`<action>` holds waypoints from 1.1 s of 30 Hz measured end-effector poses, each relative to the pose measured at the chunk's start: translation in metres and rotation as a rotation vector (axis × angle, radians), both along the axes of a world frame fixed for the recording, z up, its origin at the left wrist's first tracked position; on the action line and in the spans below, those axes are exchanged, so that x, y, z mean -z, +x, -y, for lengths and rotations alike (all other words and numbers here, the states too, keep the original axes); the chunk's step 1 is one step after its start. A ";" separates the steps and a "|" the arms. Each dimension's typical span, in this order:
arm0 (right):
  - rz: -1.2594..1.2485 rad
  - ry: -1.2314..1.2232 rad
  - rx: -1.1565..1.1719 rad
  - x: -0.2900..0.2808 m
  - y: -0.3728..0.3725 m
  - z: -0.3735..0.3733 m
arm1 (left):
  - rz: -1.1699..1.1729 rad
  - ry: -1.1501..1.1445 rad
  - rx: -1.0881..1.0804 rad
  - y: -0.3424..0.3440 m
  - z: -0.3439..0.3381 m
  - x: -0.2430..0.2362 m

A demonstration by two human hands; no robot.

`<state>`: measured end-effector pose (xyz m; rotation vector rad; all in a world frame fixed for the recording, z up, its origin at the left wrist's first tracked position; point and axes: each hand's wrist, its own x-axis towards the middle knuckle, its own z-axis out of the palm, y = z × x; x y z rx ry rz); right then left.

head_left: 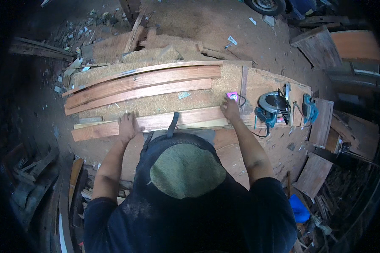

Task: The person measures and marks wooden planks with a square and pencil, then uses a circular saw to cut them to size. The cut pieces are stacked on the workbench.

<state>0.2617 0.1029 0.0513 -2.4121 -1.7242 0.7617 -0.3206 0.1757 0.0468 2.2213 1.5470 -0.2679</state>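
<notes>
A reddish-brown plank (164,121) lies along the near edge of the workbench, close to my body. My left hand (129,126) rests on its left part, fingers spread toward the far edge. At the plank's right end is my right hand (231,111), its fingers apart and bent, holding nothing that I can see. Just beyond those fingertips sits a small pink object (232,96); whether they touch it I cannot tell. A paler strip of wood (202,124) shows along the plank's near side.
Several long boards (143,82) lie at the back of the sawdust-covered workbench (198,99). To the right stand a circular saw (273,103) with a cable and another teal power tool (310,110). Wood scraps (33,168) and panels (318,46) surround the bench.
</notes>
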 end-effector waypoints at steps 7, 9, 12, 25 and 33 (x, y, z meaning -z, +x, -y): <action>0.020 -0.193 0.167 -0.028 -0.056 0.017 | -0.144 -0.410 0.101 -0.004 -0.020 -0.010; 0.142 -0.091 0.142 -0.033 -0.061 -0.012 | 0.145 -0.198 0.129 0.008 -0.050 -0.021; 0.152 0.165 -0.058 -0.043 -0.070 -0.098 | 0.225 0.292 0.095 0.028 -0.146 -0.013; 0.141 -0.045 -0.210 -0.030 -0.070 -0.205 | 0.088 0.036 0.092 0.017 -0.207 -0.007; -0.087 0.052 0.242 0.044 -0.016 -0.225 | -0.021 -0.172 0.250 0.033 -0.275 -0.009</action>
